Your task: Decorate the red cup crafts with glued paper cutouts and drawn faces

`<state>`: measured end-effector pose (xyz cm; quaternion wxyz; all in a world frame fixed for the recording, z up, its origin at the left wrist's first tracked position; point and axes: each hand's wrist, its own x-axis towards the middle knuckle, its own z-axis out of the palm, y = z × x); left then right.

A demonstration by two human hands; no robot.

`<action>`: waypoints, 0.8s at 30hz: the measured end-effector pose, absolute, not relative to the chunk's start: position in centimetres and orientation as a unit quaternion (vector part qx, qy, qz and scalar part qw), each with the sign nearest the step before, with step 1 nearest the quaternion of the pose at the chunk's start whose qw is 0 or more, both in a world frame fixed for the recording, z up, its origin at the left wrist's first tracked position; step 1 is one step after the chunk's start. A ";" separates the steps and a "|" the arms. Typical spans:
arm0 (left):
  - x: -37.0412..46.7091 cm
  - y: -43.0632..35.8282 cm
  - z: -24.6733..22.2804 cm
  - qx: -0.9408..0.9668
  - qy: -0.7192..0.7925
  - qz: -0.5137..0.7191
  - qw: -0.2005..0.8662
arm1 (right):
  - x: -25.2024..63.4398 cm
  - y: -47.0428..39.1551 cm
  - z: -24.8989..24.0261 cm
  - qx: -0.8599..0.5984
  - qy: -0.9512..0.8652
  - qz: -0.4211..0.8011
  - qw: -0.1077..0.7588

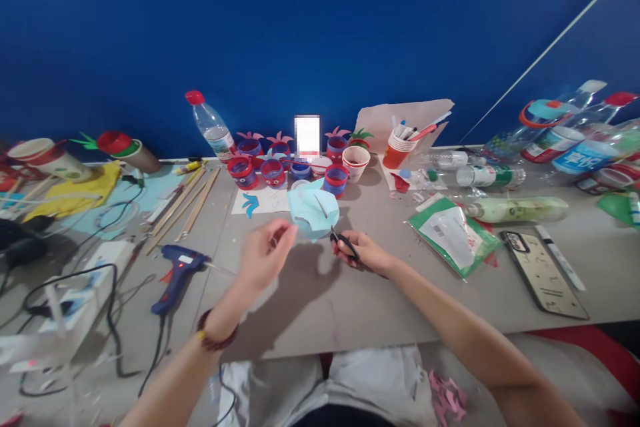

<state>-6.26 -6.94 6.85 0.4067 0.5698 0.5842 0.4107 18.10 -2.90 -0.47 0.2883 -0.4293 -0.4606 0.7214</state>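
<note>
A sheet of light blue paper (311, 208) with cut, uneven edges is in front of me, above the grey table. My left hand (267, 250) is at its lower left edge, slightly blurred, with thumb and fingers drawn together at the paper. Black-handled scissors (346, 245) are gripped in my right hand (363, 252), their blades pointing up at the paper's lower right edge. Behind the paper stand several purple and red cups (335, 180), some with paper cut-outs on top. A blue paper cut-out (249, 205) lies on a white sheet (267, 201) to the left.
On the left lie a blue glue gun (177, 277), wooden sticks (200, 203) and a power strip (90, 283) with cables. To the right are a green packet (455, 233), a phone (545, 275), a marker (560, 258) and plastic bottles (490, 176). A pen cup (397, 150) stands at the back.
</note>
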 end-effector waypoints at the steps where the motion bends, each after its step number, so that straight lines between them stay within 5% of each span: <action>1: -4.6 -4.8 6.7 0.598 0.572 0.386 0.407 | 18.2 -2.9 -0.8 -0.428 -0.462 0.721 0.289; 12: 0.0 -2.0 0.6 0.528 0.538 0.425 0.501 | 17.7 -3.1 -0.4 -0.466 -0.492 0.687 0.262; 24: -0.1 -2.2 0.7 0.523 0.532 0.439 0.501 | 17.7 -3.2 -1.0 -0.454 -0.514 0.683 0.252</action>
